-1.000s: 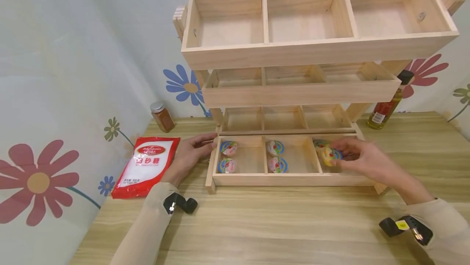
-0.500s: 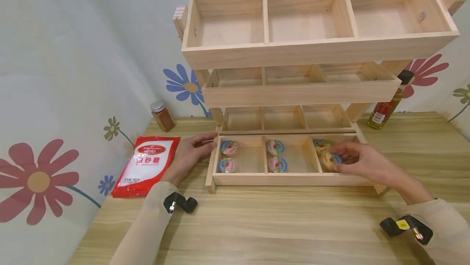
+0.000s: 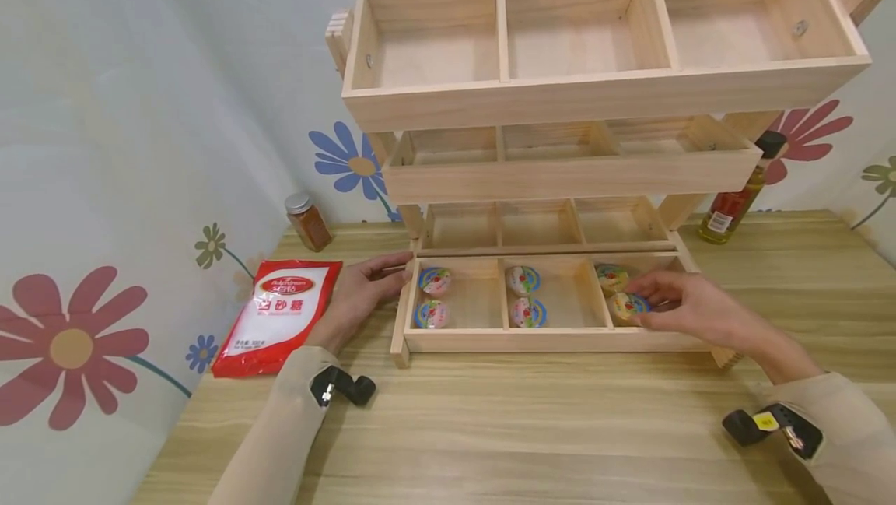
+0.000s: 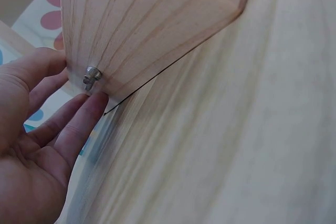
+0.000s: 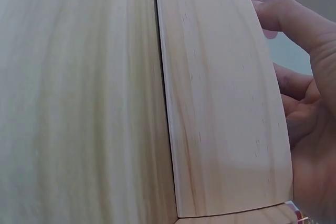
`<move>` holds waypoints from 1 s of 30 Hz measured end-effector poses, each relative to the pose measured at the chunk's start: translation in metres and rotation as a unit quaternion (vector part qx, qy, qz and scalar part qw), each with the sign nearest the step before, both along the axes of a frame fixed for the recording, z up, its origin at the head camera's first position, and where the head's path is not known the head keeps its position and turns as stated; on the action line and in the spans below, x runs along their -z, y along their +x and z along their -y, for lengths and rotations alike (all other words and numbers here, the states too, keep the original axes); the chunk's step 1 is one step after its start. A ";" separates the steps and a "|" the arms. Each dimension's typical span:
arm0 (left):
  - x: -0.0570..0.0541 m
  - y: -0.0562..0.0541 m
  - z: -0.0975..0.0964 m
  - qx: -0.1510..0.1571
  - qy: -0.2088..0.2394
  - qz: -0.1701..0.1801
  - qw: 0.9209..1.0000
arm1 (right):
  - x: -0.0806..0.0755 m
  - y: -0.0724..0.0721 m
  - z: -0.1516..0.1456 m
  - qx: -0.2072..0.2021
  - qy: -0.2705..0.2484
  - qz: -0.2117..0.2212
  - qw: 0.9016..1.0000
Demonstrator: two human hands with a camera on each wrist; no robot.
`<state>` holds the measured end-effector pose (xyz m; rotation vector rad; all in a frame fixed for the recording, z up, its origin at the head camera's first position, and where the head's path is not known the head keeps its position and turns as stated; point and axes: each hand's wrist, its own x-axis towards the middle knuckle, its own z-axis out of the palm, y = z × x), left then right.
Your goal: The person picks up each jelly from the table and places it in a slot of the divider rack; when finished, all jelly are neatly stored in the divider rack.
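A wooden rack's bottom tray (image 3: 560, 341) has three compartments with small round jelly cups in them. Pink-topped cups (image 3: 430, 314) lie as a pair in the left compartment, and another pink pair (image 3: 528, 313) lies in the middle one. In the right compartment, my right hand (image 3: 700, 306) holds a yellow jelly cup (image 3: 625, 306) by its right side, in front of a second yellow cup (image 3: 611, 277). The right wrist view hides that cup behind the tray's front board (image 5: 226, 103). My left hand (image 3: 355, 295) touches the tray's left end panel (image 4: 147, 24), fingertips near a metal bolt (image 4: 92, 75).
Two higher wooden trays (image 3: 602, 96) overhang the bottom ones. A red-and-white sugar bag (image 3: 280, 314) lies left of my left hand, with a spice jar (image 3: 308, 222) behind it. An oil bottle (image 3: 731, 205) stands behind the rack's right side.
My right hand has lowered the yellow jelly cup into the right compartment, in front of the other yellow cup, uncovering more of that one. The left hand stays at the tray's end.
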<state>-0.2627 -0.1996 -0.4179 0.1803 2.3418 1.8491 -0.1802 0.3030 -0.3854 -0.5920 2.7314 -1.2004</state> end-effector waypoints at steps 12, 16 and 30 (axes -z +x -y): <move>0.000 -0.002 0.001 0.002 0.010 -0.005 1.000 | -0.001 -0.004 0.000 -0.004 -0.001 0.005 1.000; 0.000 -0.002 0.001 0.002 0.010 -0.003 1.000 | -0.001 -0.005 -0.001 -0.004 -0.001 0.016 1.000; 0.001 -0.002 0.001 0.006 -0.002 -0.007 1.000 | -0.002 -0.005 0.000 -0.004 -0.012 0.042 0.999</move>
